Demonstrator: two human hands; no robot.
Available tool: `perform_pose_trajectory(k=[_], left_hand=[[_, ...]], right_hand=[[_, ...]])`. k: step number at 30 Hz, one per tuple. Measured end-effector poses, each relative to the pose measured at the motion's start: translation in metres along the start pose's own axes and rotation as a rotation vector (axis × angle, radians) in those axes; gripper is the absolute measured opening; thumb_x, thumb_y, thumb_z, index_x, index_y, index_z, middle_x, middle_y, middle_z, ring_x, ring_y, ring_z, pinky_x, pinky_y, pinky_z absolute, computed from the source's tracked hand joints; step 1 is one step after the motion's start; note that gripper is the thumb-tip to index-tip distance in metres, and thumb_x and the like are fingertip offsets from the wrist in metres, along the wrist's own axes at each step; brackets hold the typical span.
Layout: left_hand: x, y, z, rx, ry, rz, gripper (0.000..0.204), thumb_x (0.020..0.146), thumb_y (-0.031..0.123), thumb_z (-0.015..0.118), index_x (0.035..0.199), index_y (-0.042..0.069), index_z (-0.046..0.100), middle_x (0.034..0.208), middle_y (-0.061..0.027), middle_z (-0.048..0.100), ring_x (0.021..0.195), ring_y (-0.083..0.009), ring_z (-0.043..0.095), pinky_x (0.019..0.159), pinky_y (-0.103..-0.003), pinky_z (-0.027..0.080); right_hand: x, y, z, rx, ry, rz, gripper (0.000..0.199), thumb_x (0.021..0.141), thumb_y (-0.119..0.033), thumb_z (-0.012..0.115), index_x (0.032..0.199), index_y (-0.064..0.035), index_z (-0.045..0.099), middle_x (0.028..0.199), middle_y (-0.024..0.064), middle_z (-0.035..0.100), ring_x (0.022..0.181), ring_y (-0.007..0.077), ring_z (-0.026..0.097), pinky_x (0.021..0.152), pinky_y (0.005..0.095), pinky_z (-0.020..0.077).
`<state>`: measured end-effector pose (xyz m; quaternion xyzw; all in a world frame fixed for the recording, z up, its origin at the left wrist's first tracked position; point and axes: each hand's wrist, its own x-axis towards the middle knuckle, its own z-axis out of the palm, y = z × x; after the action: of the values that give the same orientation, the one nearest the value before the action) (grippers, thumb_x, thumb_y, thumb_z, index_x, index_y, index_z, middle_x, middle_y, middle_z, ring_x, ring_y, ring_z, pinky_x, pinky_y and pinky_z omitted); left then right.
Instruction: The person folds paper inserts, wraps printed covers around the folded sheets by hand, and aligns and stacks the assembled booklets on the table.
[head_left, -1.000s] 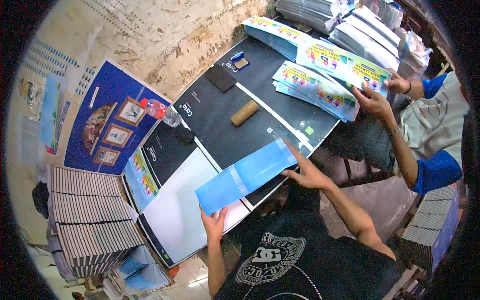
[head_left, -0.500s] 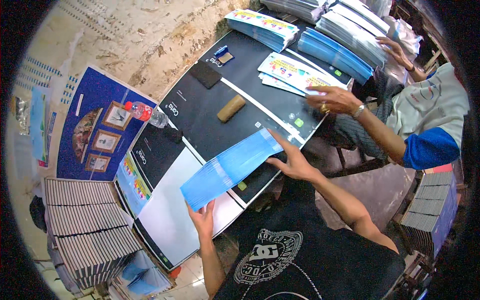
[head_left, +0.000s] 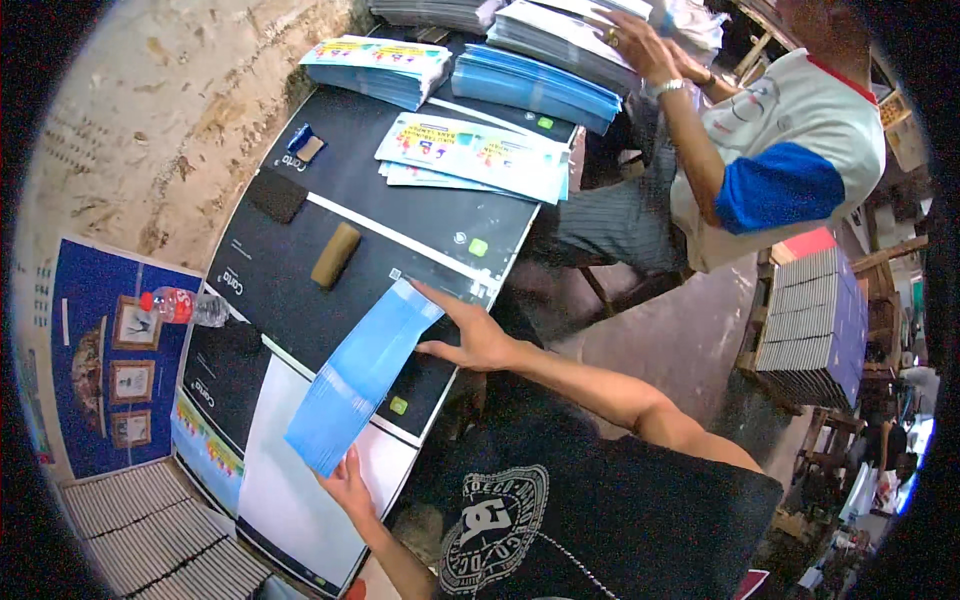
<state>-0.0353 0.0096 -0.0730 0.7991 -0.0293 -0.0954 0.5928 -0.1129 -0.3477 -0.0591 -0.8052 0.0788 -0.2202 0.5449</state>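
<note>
The left hand (head_left: 347, 488) and right hand (head_left: 478, 335) are standing apart, gripping opposite ends of the blue stack (head_left: 362, 375), which is sitting nearer the wearer than the roll (head_left: 335, 255). It is probably bending easily, fairly light, sheets slipping; both ends are offering surest hold.

From here I count one blue paper bundle (head_left: 365, 370), one brown block (head_left: 335, 255), three framed pictures (head_left: 132, 380), one red-capped plastic bottle (head_left: 185, 307) at the worktop's (head_left: 270, 280) left edge.
</note>
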Motion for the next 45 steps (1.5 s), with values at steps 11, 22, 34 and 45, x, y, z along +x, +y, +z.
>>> perform_pose_trajectory(k=[11, 22, 34, 45], left_hand=[[-0.01, 0.01, 0.007, -0.013, -0.045, 0.02, 0.08, 0.089, 0.003, 0.073, 0.152, -0.007, 0.025, 0.149, -0.024, 0.041, 0.136, -0.0328, 0.045, 0.113, -0.044, 0.039], [-0.005, 0.007, 0.017, -0.003, 0.022, 0.222, 0.078, 0.092, 0.003, 0.068, 0.153, -0.01, 0.02, 0.152, -0.029, 0.037, 0.139, -0.0371, 0.043, 0.117, -0.049, 0.033], [-0.003, -0.001, -0.005, 0.013, -0.04, 0.149, 0.093, 0.085, 0.006, 0.077, 0.156, -0.004, 0.019, 0.155, -0.0262, 0.033, 0.142, -0.0374, 0.039, 0.116, -0.049, 0.034], [0.039, 0.095, -0.034, 1.122, -0.35, 0.505, 0.114, 0.061, 0.042, 0.092, 0.146, -0.005, 0.031, 0.149, -0.0299, 0.033, 0.145, -0.0481, 0.025, 0.12, -0.058, 0.021]], right_hand=[[-0.008, 0.002, 0.01, -0.039, 0.074, 0.076, 0.091, 0.085, -0.034, 0.078, 0.158, -0.0106, 0.028, 0.156, 0.0205, 0.04, 0.138, 0.0399, 0.046, 0.115, 0.0456, 0.0399], [-0.009, 0.005, 0.004, 0.022, 0.063, 0.0, 0.092, 0.084, -0.032, 0.078, 0.157, -0.0054, 0.029, 0.155, 0.0219, 0.041, 0.139, 0.0374, 0.046, 0.116, 0.0425, 0.0391], [-0.001, 0.001, -0.005, 0.022, -0.003, 0.02, 0.1, 0.077, -0.031, 0.083, 0.157, -0.0053, 0.03, 0.149, 0.0234, 0.045, 0.132, 0.0392, 0.05, 0.113, 0.0443, 0.0402], [0.011, 0.016, -0.017, 0.117, -0.23, 0.094, 0.083, 0.07, -0.034, 0.086, 0.135, -0.0003, 0.047, 0.131, 0.0206, 0.055, 0.125, 0.0347, 0.053, 0.108, 0.0432, 0.042]])
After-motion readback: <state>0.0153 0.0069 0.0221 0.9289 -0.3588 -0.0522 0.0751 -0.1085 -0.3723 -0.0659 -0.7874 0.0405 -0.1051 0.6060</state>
